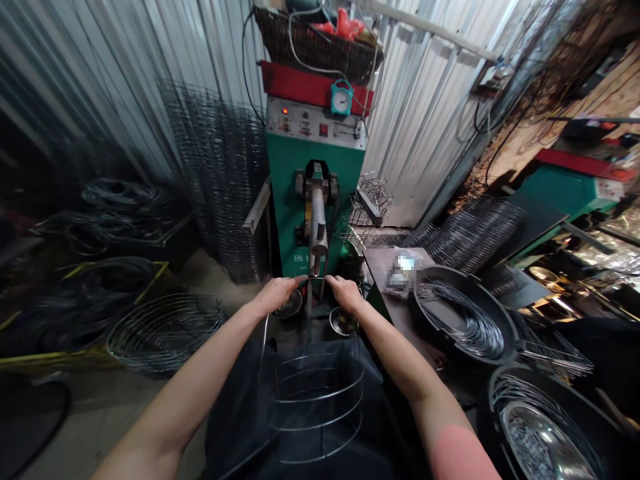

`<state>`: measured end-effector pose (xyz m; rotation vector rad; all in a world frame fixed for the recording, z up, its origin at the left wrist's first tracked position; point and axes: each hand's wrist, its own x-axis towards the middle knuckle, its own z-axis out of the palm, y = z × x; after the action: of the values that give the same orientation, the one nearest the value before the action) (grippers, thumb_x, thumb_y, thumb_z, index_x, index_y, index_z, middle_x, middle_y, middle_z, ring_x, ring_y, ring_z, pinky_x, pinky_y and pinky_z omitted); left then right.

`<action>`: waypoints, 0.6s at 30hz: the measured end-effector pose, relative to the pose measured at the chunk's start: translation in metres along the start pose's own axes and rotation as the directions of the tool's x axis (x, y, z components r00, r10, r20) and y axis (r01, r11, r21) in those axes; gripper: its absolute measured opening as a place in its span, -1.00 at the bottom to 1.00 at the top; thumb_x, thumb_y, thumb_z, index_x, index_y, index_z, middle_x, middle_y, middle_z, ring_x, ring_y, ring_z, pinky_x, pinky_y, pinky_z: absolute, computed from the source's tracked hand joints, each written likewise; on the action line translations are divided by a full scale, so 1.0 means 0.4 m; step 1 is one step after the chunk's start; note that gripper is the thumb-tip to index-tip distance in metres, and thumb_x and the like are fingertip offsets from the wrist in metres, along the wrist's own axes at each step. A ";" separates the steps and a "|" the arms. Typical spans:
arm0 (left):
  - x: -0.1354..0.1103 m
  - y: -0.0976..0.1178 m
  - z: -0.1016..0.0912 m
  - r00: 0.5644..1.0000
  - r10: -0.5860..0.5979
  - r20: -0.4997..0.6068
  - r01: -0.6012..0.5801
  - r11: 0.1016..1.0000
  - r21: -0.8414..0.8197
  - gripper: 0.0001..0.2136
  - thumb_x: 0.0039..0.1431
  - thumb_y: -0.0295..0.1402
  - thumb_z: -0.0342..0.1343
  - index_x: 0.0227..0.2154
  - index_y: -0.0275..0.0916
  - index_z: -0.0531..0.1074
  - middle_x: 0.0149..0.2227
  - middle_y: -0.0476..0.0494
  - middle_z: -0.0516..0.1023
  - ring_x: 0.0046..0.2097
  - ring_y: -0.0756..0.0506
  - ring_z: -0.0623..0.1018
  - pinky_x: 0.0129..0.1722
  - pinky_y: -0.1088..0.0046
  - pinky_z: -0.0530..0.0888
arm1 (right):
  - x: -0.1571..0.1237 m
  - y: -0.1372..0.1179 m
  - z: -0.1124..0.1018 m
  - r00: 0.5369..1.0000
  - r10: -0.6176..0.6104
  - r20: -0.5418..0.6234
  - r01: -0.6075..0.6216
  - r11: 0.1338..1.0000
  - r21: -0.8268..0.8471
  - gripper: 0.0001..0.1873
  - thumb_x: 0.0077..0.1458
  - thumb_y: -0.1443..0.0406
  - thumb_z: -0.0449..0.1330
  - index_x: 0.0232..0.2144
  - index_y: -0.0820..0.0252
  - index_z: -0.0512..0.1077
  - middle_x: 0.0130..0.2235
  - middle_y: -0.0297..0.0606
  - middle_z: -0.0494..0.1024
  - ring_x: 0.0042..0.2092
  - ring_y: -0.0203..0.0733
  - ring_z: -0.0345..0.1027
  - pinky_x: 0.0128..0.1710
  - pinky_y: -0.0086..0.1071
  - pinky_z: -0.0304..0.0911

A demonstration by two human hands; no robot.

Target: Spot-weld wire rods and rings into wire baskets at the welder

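Observation:
Both my hands meet at the lower electrode of a green spot welder (285, 163), just under its upper arm (319, 223). My left hand (280, 293) pinches the left side of a round wire frame (296, 402), fingers pointing inward. From the right, my right hand (346, 292) grips the frame's opposite side. Several thin metal rings of the frame hang below my hands, over my dark apron (240, 420). The fingertips are small and partly blurred, and the exact contact with the electrode is hard to make out.
Wire rings (167, 333) and tall stacked wire grids (225, 180) stand at the left. On the right are a black pan of wire hoops (425, 320), a second pan (493, 400) holding a metal bowl (560, 433), and another green machine (555, 190).

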<state>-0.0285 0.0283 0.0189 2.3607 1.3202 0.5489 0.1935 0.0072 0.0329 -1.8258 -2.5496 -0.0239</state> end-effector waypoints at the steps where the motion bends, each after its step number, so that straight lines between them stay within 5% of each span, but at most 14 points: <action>1: 0.007 -0.003 -0.003 1.000 0.001 0.004 -0.001 1.000 -0.016 -0.59 0.13 -0.36 -0.13 0.05 -0.10 0.33 -0.35 -0.08 0.57 -0.27 -0.10 0.52 -0.28 0.48 0.35 | 0.007 0.003 0.000 1.000 -0.001 -0.004 0.001 1.000 0.011 -0.61 0.22 0.33 -0.19 0.05 0.05 0.22 -0.15 -0.13 0.44 -0.18 -0.14 0.38 -0.31 -0.40 0.18; 18: 0.049 -0.030 -0.003 0.999 -0.010 0.031 0.015 0.989 -0.146 -0.58 0.11 -0.27 -0.12 0.00 -0.23 0.39 -0.30 -0.15 0.58 -0.25 -0.13 0.53 -0.23 0.40 0.37 | 0.046 0.035 0.039 0.997 -0.007 -0.081 0.023 0.980 0.198 -0.69 0.21 0.30 -0.11 -0.05 0.04 0.31 -0.15 -0.24 0.51 -0.16 -0.23 0.37 -0.30 -0.48 0.11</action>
<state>-0.0283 0.0511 0.0168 2.2323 1.2371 0.5831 0.2008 0.0293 0.0178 -1.6979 -2.4131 0.1497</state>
